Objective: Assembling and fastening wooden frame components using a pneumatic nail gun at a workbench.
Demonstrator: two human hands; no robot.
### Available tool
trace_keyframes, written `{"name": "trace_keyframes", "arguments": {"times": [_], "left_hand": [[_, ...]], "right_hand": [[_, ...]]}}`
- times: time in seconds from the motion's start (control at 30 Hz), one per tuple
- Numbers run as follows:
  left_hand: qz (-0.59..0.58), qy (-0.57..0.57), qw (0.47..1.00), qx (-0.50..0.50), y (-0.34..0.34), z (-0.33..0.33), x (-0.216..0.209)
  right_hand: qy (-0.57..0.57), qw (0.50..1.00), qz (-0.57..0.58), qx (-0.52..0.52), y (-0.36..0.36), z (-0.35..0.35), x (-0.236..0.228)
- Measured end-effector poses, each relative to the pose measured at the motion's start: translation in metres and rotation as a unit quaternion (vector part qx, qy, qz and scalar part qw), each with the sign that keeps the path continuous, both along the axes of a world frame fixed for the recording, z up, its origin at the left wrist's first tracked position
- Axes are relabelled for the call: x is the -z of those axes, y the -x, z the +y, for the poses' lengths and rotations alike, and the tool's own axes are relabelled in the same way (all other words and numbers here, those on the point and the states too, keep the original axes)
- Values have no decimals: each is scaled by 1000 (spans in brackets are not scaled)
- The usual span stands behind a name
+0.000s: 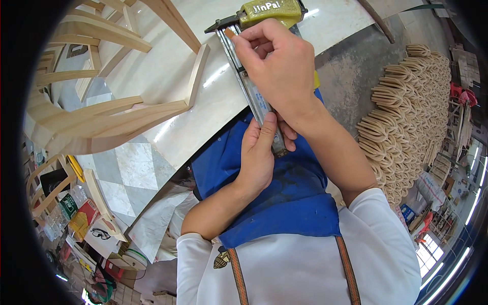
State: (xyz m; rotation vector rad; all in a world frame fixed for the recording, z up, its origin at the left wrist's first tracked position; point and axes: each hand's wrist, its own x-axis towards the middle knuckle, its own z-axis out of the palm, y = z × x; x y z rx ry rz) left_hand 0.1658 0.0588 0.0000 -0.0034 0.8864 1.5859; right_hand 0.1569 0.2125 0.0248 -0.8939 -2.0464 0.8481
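Observation:
A pneumatic nail gun (pixel 270 12) with a yellow-green body lies across the near edge of the pale table, its black nose to the left. Its long silver magazine (pixel 245 81) runs down toward my blue apron. My left hand (pixel 258 152) grips the lower end of that magazine, thumb on top. Above it, my right hand (pixel 279 66) is closed in a pinch over the upper magazine. At its fingertips a small orange-brown strip (pixel 230 33) shows, close to the open channel. My right hand and wrist hide part of the gun's handle.
A curved wooden frame (pixel 114 119) stands on the pale tabletop (pixel 175 134) at the left. Looped wooden pieces (pixel 406 117) are stacked high at the right. Packages, tools and a yellow-handled item (pixel 76 169) clutter the lower left. A dark rod (pixel 377 20) crosses the far right.

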Motion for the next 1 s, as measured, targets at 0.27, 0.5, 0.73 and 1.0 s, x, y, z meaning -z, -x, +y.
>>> {"name": "trace_keyframes", "arguments": {"times": [0.27, 0.5, 0.73, 1.0], "left_hand": [[7, -4, 1000, 0, -1, 0, 1], [15, -2, 1000, 6, -2, 0, 3], [17, 4, 1000, 10, -3, -2, 5], [5, 2, 1000, 17, 0, -1, 3]], "right_hand": [[-23, 999, -35, -10, 4, -2, 1], [-85, 993, -77, -20, 2, -5, 5], [-99, 989, -103, -29, -1, -3, 5], [-70, 989, -109, -78, -18, 6, -6]]}}
